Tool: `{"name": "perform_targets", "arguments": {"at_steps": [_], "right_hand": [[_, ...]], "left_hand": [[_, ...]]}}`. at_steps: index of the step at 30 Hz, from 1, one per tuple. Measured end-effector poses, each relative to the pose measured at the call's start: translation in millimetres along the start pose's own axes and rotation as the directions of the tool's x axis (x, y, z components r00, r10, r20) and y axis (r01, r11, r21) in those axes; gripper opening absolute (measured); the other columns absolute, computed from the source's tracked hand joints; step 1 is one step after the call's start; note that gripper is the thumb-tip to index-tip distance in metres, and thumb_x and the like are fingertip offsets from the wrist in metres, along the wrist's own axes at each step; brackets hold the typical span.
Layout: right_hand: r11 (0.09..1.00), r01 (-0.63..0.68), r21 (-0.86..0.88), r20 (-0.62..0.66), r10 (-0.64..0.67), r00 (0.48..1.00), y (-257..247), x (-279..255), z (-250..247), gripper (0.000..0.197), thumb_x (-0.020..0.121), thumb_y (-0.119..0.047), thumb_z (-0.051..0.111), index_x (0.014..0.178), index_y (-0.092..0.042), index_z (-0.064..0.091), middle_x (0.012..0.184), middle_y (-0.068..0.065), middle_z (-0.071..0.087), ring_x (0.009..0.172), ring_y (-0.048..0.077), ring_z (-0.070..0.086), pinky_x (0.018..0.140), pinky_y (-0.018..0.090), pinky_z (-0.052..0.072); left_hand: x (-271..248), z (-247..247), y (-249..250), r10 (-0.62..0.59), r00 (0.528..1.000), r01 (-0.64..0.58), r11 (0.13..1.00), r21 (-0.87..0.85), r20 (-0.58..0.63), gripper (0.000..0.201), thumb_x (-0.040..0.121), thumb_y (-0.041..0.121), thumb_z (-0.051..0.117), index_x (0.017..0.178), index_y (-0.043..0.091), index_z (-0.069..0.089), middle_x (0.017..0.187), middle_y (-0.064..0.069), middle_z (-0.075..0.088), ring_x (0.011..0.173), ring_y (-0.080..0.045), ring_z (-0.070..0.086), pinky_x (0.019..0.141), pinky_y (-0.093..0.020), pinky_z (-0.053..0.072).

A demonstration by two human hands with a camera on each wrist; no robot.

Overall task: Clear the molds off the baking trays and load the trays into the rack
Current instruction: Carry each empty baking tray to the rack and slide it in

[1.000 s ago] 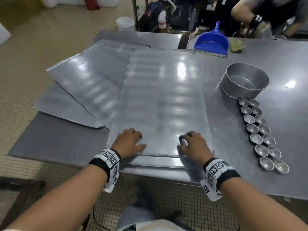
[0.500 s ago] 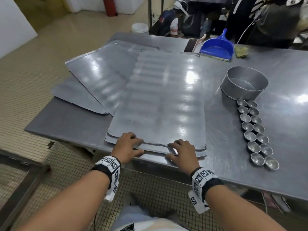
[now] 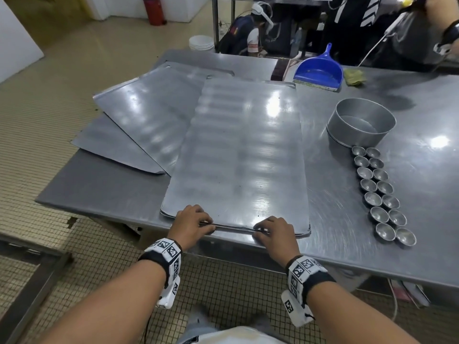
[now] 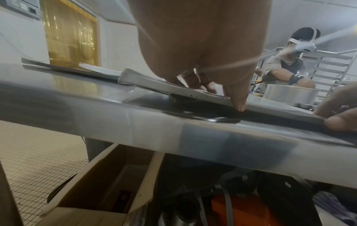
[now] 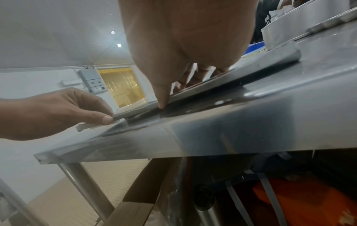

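A large flat baking tray (image 3: 243, 157) lies lengthwise on the steel table (image 3: 99, 189), on top of another tray whose near edge (image 3: 301, 233) shows under it. My left hand (image 3: 198, 223) and right hand (image 3: 263, 230) both pinch the top tray's near edge, fingers above and thumbs below. In the wrist views that edge (image 4: 193, 91) (image 5: 212, 82) is raised slightly off the table. Two more trays (image 3: 154, 115) (image 3: 106, 142) overlap at the left. Small metal cup molds (image 3: 380, 192) stand in two rows on the table to the right.
A round cake pan (image 3: 361, 125) stands behind the molds. A blue dustpan (image 3: 319, 69) and a green cloth (image 3: 354, 76) lie at the far edge, with people beyond. A cardboard box (image 4: 96, 191) and bags sit under the table. A metal rack (image 4: 332, 71) stands far right.
Both hands slid back from the top of the tray to its near edge and now pinch it, raising that edge a little. My view pulled back from the table.
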State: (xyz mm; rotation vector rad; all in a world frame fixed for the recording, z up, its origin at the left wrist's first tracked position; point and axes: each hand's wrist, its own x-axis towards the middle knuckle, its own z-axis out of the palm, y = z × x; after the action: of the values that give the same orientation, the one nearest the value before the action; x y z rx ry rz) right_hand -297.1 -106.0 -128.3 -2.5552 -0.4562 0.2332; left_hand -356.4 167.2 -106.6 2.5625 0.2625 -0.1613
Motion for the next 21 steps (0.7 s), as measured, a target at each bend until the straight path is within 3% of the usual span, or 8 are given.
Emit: {"name": "perform_targets", "arguments": {"at_steps": [5,7,11,13,15,18,21], "right_hand": [[0.998,-0.031,0.052,0.015,0.03,0.999,-3,0,-9,0.026,0.085,-0.053,0.069,0.101,-0.033,0.074,0.093,-0.018,0.063,0.094,0.009,0.056,0.086,0.036,0.045],[0.993,-0.081,0.091,-0.037,0.084,0.996,2,3,-20,0.034,0.087,-0.058,0.066,0.107,-0.03,0.072,0.096,-0.016,0.063,0.095,0.008,0.055,0.088,0.037,0.047],[0.946,-0.302,0.117,-0.21,0.321,0.923,32,16,-52,0.043,0.09,-0.059,0.061,0.12,-0.029,0.067,0.127,0.0,0.062,0.119,0.022,0.053,0.104,0.047,0.044],[0.894,-0.414,0.172,-0.189,0.442,0.877,48,20,-63,0.051,0.09,-0.057,0.061,0.132,-0.026,0.059,0.137,0.008,0.055,0.127,0.029,0.05,0.107,0.051,0.042],[0.825,-0.473,0.308,-0.126,0.528,0.84,57,22,-67,0.061,0.091,-0.051,0.064,0.142,-0.022,0.049,0.142,0.013,0.052,0.128,0.032,0.053,0.107,0.047,0.043],[0.745,-0.527,0.409,-0.041,0.592,0.805,59,28,-68,0.061,0.096,-0.042,0.062,0.148,-0.014,0.044,0.144,0.014,0.055,0.128,0.032,0.055,0.106,0.041,0.041],[0.744,-0.529,0.408,-0.027,0.589,0.807,60,36,-62,0.048,0.097,-0.039,0.06,0.136,-0.011,0.057,0.132,0.012,0.064,0.12,0.032,0.06,0.101,0.041,0.045]], "left_hand": [[8,-10,-2,0.025,0.997,-0.022,0.999,-0.03,0.079,0.036,0.084,0.058,0.071,0.105,0.029,0.072,0.103,0.015,0.057,0.1,-0.009,0.054,0.095,-0.039,0.051],[12,-19,-9,-0.003,1.0,0.004,0.999,-0.053,0.023,0.046,0.084,0.062,0.067,0.115,0.028,0.068,0.112,0.011,0.059,0.105,-0.011,0.056,0.096,-0.041,0.052],[24,-40,-34,-0.196,0.963,0.197,0.98,-0.014,-0.186,0.064,0.088,0.062,0.062,0.14,0.027,0.053,0.141,-0.003,0.045,0.131,-0.026,0.04,0.109,-0.049,0.041],[31,-48,-45,-0.312,0.933,0.3,0.949,-0.094,-0.179,0.073,0.088,0.059,0.064,0.147,0.021,0.045,0.147,-0.01,0.039,0.134,-0.032,0.036,0.11,-0.05,0.039],[38,-52,-51,-0.371,0.921,0.339,0.914,-0.224,-0.12,0.073,0.09,0.052,0.066,0.148,0.014,0.043,0.151,-0.016,0.037,0.137,-0.036,0.038,0.111,-0.046,0.037],[49,-52,-58,-0.401,0.915,0.359,0.858,-0.367,-0.044,0.062,0.093,0.044,0.066,0.143,0.01,0.05,0.144,-0.013,0.052,0.132,-0.033,0.049,0.105,-0.039,0.04],[60,-47,-68,-0.408,0.912,0.348,0.823,-0.449,-0.042,0.05,0.087,0.047,0.071,0.125,0.015,0.063,0.123,-0.006,0.067,0.115,-0.03,0.062,0.095,-0.036,0.048]]}}
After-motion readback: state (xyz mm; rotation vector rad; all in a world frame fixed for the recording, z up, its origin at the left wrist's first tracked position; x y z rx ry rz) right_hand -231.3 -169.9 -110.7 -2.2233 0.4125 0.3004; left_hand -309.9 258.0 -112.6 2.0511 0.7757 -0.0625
